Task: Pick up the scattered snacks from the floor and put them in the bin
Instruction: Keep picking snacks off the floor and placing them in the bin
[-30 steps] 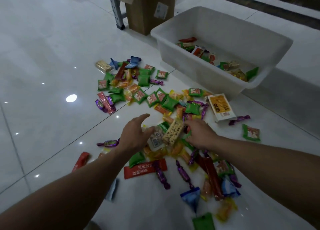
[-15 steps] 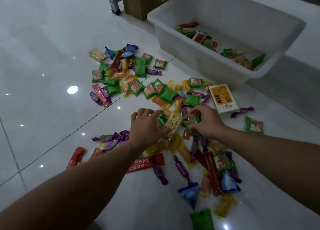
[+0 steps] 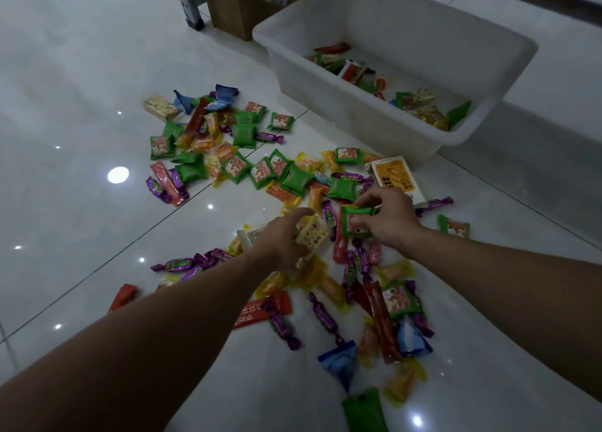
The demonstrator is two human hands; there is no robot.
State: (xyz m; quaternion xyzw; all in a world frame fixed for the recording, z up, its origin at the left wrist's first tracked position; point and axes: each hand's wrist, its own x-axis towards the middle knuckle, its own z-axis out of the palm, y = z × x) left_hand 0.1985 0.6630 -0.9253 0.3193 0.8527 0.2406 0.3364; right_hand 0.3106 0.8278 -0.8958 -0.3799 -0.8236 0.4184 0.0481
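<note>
Many wrapped snacks lie scattered on the white tiled floor (image 3: 81, 73): green packets, purple candies, orange and red sticks, blue pouches. My left hand (image 3: 283, 239) grips a pale speckled rice bar (image 3: 312, 234) at the middle of the pile. My right hand (image 3: 387, 218) pinches a green snack packet (image 3: 353, 220) held upright just to the right of the bar. The white plastic bin (image 3: 368, 122) stands at the upper right with several snacks inside.
A yellow and white box (image 3: 395, 176) lies by the bin's near wall. A cardboard box (image 3: 234, 5) and a metal rack leg (image 3: 187, 1) stand behind the bin's left end. Bare tiles spread to the left.
My left hand closed on the rice bar and lifted it a little. My right hand picked the green packet out of the pile and turned it upright.
</note>
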